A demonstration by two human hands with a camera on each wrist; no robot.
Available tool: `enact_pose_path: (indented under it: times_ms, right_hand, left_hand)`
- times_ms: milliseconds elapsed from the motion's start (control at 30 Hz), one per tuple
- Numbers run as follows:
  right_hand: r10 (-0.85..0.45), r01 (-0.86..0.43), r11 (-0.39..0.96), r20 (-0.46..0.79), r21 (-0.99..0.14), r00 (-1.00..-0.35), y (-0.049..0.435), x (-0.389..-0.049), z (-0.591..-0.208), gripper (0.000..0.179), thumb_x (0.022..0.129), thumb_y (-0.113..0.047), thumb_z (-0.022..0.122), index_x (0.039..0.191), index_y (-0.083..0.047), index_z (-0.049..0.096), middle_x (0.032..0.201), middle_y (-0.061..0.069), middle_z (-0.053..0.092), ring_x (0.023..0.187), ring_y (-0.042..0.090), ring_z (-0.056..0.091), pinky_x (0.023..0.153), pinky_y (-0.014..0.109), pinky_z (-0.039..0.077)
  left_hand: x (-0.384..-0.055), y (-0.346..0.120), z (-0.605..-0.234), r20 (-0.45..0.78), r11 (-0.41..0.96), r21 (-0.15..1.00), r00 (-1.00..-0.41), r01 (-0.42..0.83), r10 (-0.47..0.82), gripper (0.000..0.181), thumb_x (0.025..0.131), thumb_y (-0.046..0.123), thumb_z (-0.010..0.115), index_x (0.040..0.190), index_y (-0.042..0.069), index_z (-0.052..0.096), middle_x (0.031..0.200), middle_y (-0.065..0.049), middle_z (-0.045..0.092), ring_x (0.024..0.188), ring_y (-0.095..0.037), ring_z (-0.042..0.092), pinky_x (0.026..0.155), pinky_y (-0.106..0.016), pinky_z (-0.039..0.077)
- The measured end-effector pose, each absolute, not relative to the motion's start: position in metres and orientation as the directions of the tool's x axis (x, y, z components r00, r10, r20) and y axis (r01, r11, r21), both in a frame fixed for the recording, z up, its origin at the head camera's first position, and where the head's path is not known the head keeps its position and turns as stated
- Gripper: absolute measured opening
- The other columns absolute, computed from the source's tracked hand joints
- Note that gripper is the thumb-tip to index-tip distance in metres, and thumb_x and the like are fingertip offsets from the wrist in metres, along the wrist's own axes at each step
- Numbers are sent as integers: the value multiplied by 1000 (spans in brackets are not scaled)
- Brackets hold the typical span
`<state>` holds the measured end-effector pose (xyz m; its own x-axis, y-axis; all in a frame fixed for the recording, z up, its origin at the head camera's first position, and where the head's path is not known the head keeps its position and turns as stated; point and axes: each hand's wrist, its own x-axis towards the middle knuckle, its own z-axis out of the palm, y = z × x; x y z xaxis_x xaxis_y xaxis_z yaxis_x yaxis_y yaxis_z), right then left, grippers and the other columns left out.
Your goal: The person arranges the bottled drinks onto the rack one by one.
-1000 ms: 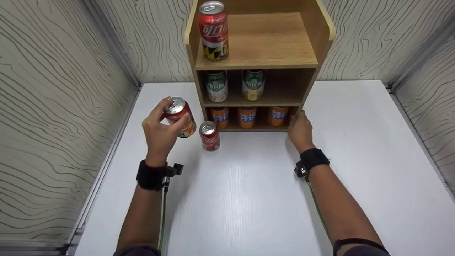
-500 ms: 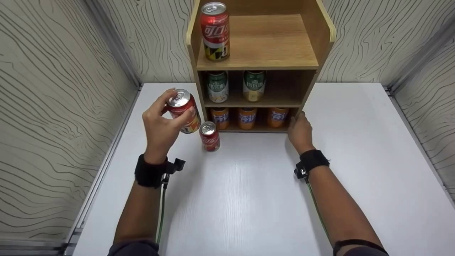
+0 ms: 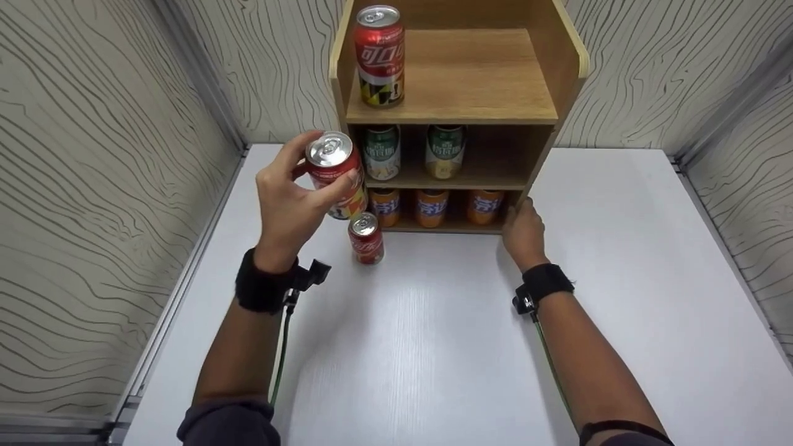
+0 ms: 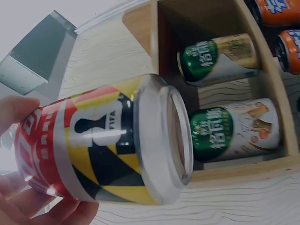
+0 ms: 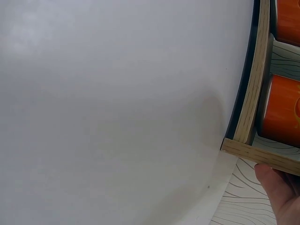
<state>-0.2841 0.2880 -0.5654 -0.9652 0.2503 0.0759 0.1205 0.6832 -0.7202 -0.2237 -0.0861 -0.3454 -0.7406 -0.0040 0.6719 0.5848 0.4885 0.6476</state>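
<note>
My left hand grips a red Coca-Cola can between thumb and fingers, raised above the table just left of the wooden shelf. In the left wrist view the held can tilts, its yellow-and-black printed end pointing toward the shelf. A smaller red can stands on the table below it, in front of the shelf's left corner. My right hand grips the lower right side of the shelf; in the right wrist view its thumb presses against the wooden edge.
Another Coca-Cola can stands on the top board's left. Two green-topped cans, one white and one gold, fill part of the middle level. Three orange cans line the bottom level. Patterned panels surround the white table.
My left hand has lifted the Coca-Cola can upward and to the right, closer to the shelf. The right hand keeps its place on the shelf's side.
</note>
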Motion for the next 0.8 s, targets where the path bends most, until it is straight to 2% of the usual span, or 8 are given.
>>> enact_pose_path:
  times_ms: [200, 500, 800]
  right_hand:
    - [247, 114, 683, 81, -722, -966, 287, -285, -566, 43, 113, -18, 35, 144, 10, 43, 134, 34, 60, 125, 49, 62, 98, 60, 53]
    - [256, 123, 680, 76, -722, -964, 287, -284, -566, 40, 113, -18, 36, 137, 11, 47, 128, 34, 62, 119, 50, 64, 94, 60, 53]
    - [248, 120, 678, 73, -725, -966, 287, -284, -565, 43, 113, -18, 36, 144, 10, 44, 138, 35, 59, 127, 50, 60, 101, 61, 52]
  left_hand:
    - [-225, -81, -327, 651, 459, 661, -758, 593, 42, 59, 82, 17, 90, 131, -5, 65, 121, -19, 76, 112, -26, 73, 94, -41, 63]
    - [-235, -73, -300, 665, 442, 638, -741, 631, 98, 61, 83, 21, 89, 133, -4, 64, 121, -18, 77, 112, -25, 74, 91, -36, 63]
    - [-246, -68, -276, 676, 395, 641, -728, 658, 116, 61, 86, 23, 85, 136, -2, 62, 126, -18, 75, 113, -23, 73, 90, -25, 59]
